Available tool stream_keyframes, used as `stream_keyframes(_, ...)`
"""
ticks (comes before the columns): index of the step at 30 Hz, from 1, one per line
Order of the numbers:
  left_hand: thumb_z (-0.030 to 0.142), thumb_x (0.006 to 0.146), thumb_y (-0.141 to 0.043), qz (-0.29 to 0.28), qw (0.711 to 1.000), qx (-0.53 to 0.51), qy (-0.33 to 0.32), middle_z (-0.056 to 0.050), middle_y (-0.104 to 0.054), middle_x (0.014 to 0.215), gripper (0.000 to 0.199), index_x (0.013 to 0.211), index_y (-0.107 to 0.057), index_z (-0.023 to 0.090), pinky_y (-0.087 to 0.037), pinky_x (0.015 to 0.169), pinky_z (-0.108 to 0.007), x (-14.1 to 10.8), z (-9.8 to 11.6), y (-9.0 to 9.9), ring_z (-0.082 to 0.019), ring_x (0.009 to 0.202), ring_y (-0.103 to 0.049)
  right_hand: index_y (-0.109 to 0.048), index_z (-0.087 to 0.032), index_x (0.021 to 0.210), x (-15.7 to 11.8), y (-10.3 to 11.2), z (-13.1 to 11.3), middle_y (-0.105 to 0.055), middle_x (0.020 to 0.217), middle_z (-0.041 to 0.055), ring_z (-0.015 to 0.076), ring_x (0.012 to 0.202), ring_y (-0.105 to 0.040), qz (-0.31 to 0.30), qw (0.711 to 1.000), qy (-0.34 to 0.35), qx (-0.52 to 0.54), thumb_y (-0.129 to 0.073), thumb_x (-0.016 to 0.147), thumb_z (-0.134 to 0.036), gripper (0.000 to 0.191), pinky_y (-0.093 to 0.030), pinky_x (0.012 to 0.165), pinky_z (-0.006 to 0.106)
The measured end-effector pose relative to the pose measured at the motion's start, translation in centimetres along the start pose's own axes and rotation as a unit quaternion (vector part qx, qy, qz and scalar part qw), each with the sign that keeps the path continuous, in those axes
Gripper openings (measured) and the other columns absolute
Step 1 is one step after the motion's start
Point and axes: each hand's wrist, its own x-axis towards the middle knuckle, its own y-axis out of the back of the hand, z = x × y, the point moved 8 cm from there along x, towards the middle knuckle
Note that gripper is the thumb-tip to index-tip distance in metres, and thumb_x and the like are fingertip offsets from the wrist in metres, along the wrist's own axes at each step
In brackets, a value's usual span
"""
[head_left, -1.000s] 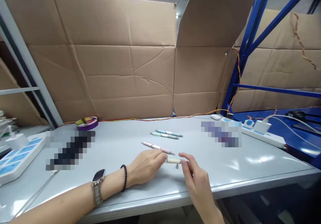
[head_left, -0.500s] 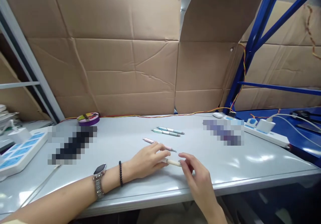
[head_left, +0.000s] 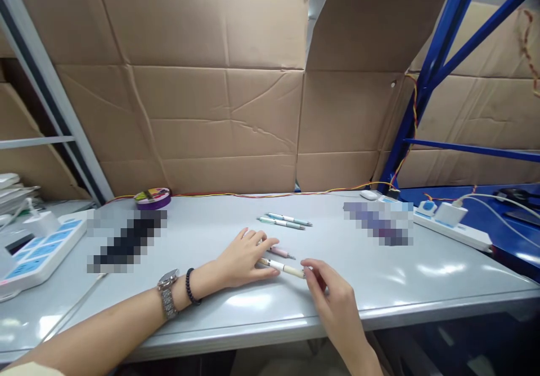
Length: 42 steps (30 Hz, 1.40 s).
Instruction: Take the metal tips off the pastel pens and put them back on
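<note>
The cream pen (head_left: 282, 267) lies flat on the grey surface (head_left: 422, 275) now, pinched at its right end by the right hand (head_left: 333, 297); a second ago only a short stub showed between the hands, so more of the barrel is out in the open; the left hand (head_left: 244, 261) rests with loose, spread fingers on its left tip and over the pink pen (head_left: 282, 251); four pens total, counting two teal pens (head_left: 284, 221) farther back; two power strips (head_left: 453, 227) at the sides.

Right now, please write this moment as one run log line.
left hand: flat on pink pen | right hand: fingertips on cream pen end | two green-blue pens: untouched | grey table
</note>
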Motion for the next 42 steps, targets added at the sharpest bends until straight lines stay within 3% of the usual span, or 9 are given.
stream_keyframes(6, 0.053, 0.086, -0.048, 0.055, 0.994, 0.054, -0.078, -0.011, -0.052, 0.109, 0.047, 0.120, -0.046, 0.020, -0.036, 0.087, -0.041, -0.7, 3.6, 1.3, -0.027, 0.098, -0.048, -0.058, -0.022, 0.098, 0.0, -0.5, -0.1, -0.066, 0.087, 0.0038, 0.0158, 0.073, -0.061, -0.018, 0.999, 0.025, 0.026, -0.040, 0.092, -0.025, 0.019, -0.048, 0.065, 0.025)
stream_keyframes(9, 0.042, 0.095, -0.033, 0.055, 0.988, 0.060, -0.131, -0.006, -0.059, 0.091, 0.031, 0.103, -0.051, 0.017, -0.039, 0.072, -0.030, -1.2, 5.6, 0.9, -0.020, 0.082, -0.053, -0.057, -0.022, 0.100, -0.3, -1.0, -0.3, -0.066, 0.088, 0.0045, 0.0158, 0.073, -0.061, -0.043, 0.996, 0.057, 0.044, -0.042, 0.092, -0.023, 0.017, -0.048, 0.064, 0.025)
stream_keyframes(11, 0.033, 0.099, -0.023, 0.060, 0.985, 0.070, -0.146, -0.003, -0.058, 0.076, 0.035, 0.088, -0.052, 0.017, -0.037, 0.059, -0.027, -1.4, 6.1, 0.5, -0.016, 0.066, -0.052, -0.057, -0.022, 0.101, -0.4, -1.0, -0.3, -0.065, 0.085, 0.0039, 0.0151, 0.070, -0.060, -0.049, 0.995, 0.069, 0.054, -0.044, 0.091, -0.023, 0.016, -0.048, 0.062, 0.025)
stream_keyframes(15, 0.028, 0.099, -0.019, 0.061, 0.985, 0.066, -0.148, 0.000, -0.056, 0.072, 0.036, 0.081, -0.048, 0.018, -0.032, 0.053, -0.025, -1.5, 5.9, -0.2, -0.014, 0.059, -0.049, -0.056, -0.023, 0.100, -0.5, -0.7, -0.5, -0.062, 0.078, 0.0006, 0.0135, 0.064, -0.057, -0.034, 0.993, 0.090, 0.068, -0.051, 0.089, -0.022, 0.013, -0.048, 0.059, 0.024)
stream_keyframes(20, 0.026, 0.099, -0.022, 0.031, 0.991, 0.027, -0.131, 0.000, -0.056, 0.078, 0.029, 0.087, -0.047, 0.017, -0.034, 0.055, -0.023, -1.4, 5.2, -0.5, -0.014, 0.064, -0.051, -0.056, -0.023, 0.098, -0.4, -0.7, -1.3, -0.062, 0.085, 0.0021, 0.0151, 0.075, -0.058, -0.050, 0.988, 0.126, 0.070, -0.049, 0.089, -0.018, 0.012, -0.048, 0.065, 0.025)
stream_keyframes(23, 0.026, 0.099, -0.022, 0.037, 0.990, 0.016, -0.138, 0.000, -0.057, 0.079, 0.028, 0.088, -0.047, 0.018, -0.035, 0.056, -0.023, -1.5, 5.3, -0.3, -0.014, 0.066, -0.052, -0.053, -0.023, 0.105, -0.3, -0.9, -1.1, -0.062, 0.087, 0.0026, 0.0159, 0.077, -0.058, -0.062, 0.991, 0.101, 0.066, -0.050, 0.089, -0.024, 0.017, -0.049, 0.066, 0.026)
stream_keyframes(26, 0.024, 0.099, -0.020, 0.045, 0.988, 0.031, -0.144, 0.000, -0.056, 0.076, 0.031, 0.086, -0.047, 0.018, -0.034, 0.054, -0.024, -1.5, 5.5, -0.2, -0.014, 0.063, -0.051, -0.053, -0.023, 0.109, -0.3, -1.0, -0.8, -0.062, 0.084, 0.0025, 0.0156, 0.074, -0.058, -0.072, 0.993, 0.077, 0.052, -0.043, 0.092, -0.023, 0.019, -0.048, 0.064, 0.026)
stream_keyframes(34, 0.025, 0.099, -0.023, 0.052, 0.987, 0.076, -0.133, 0.000, -0.055, 0.073, 0.031, 0.083, -0.049, 0.017, -0.032, 0.051, -0.024, -1.4, 5.4, -0.3, -0.014, 0.061, -0.050, -0.056, -0.022, 0.100, -0.1, -0.8, -1.7, -0.060, 0.078, 0.0024, 0.0158, 0.071, -0.056, -0.058, 0.990, 0.123, 0.044, -0.041, 0.092, -0.016, 0.018, -0.048, 0.061, 0.027)
stream_keyframes(42, 0.021, 0.098, -0.024, 0.052, 0.989, 0.062, -0.123, -0.001, -0.054, 0.075, 0.029, 0.083, -0.049, 0.017, -0.033, 0.050, -0.023, -1.4, 5.2, -0.3, -0.013, 0.061, -0.049, -0.055, -0.024, 0.099, -0.4, -1.3, -1.8, -0.059, 0.092, 0.0044, 0.0185, 0.087, -0.054, -0.098, 0.983, 0.152, 0.020, -0.040, 0.091, -0.012, 0.022, -0.048, 0.073, 0.031)
